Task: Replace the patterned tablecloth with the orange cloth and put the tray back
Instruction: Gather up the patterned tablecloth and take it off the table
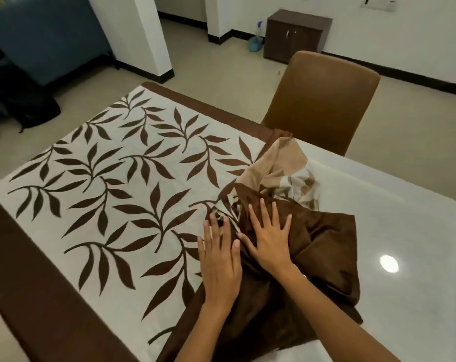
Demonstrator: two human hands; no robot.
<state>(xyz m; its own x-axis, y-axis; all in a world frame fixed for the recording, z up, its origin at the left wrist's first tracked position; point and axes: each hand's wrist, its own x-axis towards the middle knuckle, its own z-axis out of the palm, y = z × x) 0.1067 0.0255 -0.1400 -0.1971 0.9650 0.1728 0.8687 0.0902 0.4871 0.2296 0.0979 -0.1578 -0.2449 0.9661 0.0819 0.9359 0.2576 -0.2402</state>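
The patterned tablecloth (112, 184), cream with dark brown leaves and a brown border, covers the left part of the table. Its right side is bunched into a brown and tan heap (295, 205) near the table's middle. My left hand (220, 259) lies flat with straight fingers on the cloth beside the heap. My right hand (270, 239) presses flat, fingers spread, on the brown folds of the heap. The glossy white table top (404, 231) is bare to the right. No orange cloth or tray is in view.
A brown chair (323, 97) stands at the table's far side. A dark wooden cabinet (295, 35) sits by the far wall, with a blue object (255, 44) on the floor next to it. A white pillar (143, 35), a blue sofa and a black bag are at the left.
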